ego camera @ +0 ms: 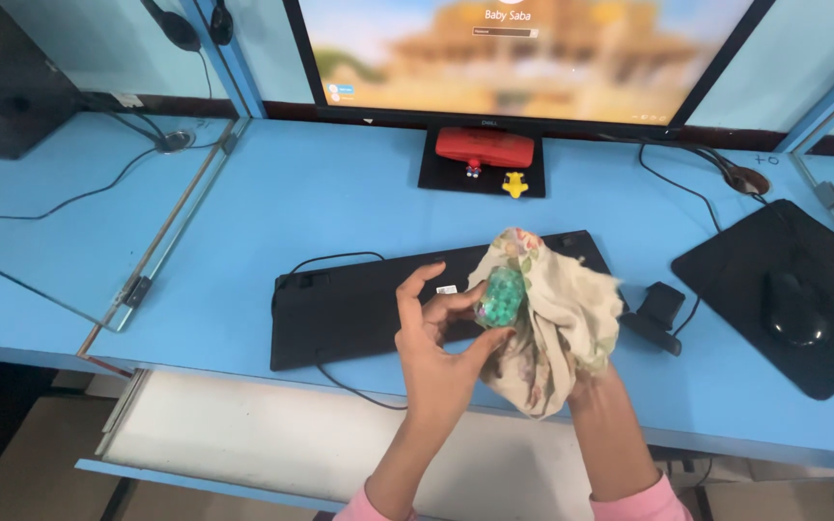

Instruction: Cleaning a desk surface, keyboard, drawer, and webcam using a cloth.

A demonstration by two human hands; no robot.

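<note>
1. Centre of the frame, just right of middle: the left hand (439,349) pinches a small clear object full of green beads (502,297) between thumb and fingertips; a light pinch on the object's lower left edge, with the index finger raised free.

2. The right hand (586,371) is almost wholly buried under a pale floral cloth (557,323); the cloth wraps up and around the beaded object from the right; I cannot tell whether those fingers are clenched on the object through the fabric or only bunching the cloth.

3. The beaded object sits in mid-air above the right half of the black keyboard (369,309), lower centre; nothing supports it from below but the two hands.

4. Risk, as I judge it: the pinch is narrow and the surface looks smooth; a firm rub from the cloth side could pop it out of the left fingers; it would land on the keys or roll off the blue desk (272,203) toward the open white tray (243,434) at the lower left.

5. A second risk: if the thing is soft, squeezing too hard may burst it, spilling beads among the keys.

6. Further out: a small black webcam-like device (656,314) lies just right of the cloth; a trailing corner could snag it; the mouse (793,307) on its black pad (726,265) sits well apart at the right; the monitor (533,48) stands along the top, clear of the hands.
</note>
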